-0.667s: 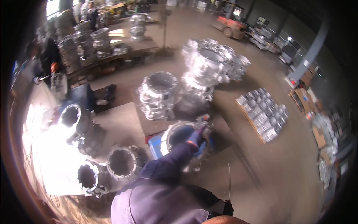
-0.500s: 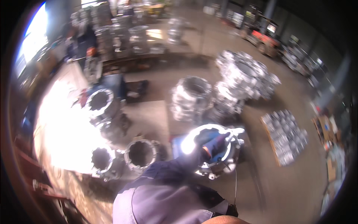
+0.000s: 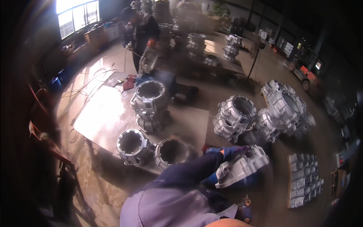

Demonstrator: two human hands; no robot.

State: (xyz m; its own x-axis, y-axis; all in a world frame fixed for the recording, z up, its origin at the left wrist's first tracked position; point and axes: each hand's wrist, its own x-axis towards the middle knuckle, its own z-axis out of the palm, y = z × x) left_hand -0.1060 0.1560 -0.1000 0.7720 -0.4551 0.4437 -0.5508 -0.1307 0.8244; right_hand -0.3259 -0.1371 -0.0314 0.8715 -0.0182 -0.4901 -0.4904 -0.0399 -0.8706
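Observation:
A silvery metal housing casting (image 3: pixel 244 166) stands tilted at the centre right, over a blue support (image 3: pixel 211 178). My left arm reaches across to it, and my left hand (image 3: pixel 230 152), in a bluish glove, is closed on its far upper edge; the fingertips are partly hidden. Below the casting, near the lower edge, my right hand (image 3: pixel 245 213) is dark and blurred. It appears closed around something slim with an orange-brown end, which I cannot make out. Two round open castings, one (image 3: pixel 133 145) left and another (image 3: pixel 171 151) nearer my arm, stand beside my left sleeve.
A taller stacked casting (image 3: pixel 150 98) stands on the pale board. More castings (image 3: pixel 234 113) cluster beyond my hands, with another group (image 3: pixel 285 106) to the right. A pallet of small parts (image 3: pixel 304 179) lies far right. A co-worker (image 3: pixel 141 32) stands at the back; a forklift (image 3: pixel 304 73) is parked beyond.
The casting under my left hand has tipped from ring opening upward to showing its side. My view has swung left, and the co-worker shows more clearly.

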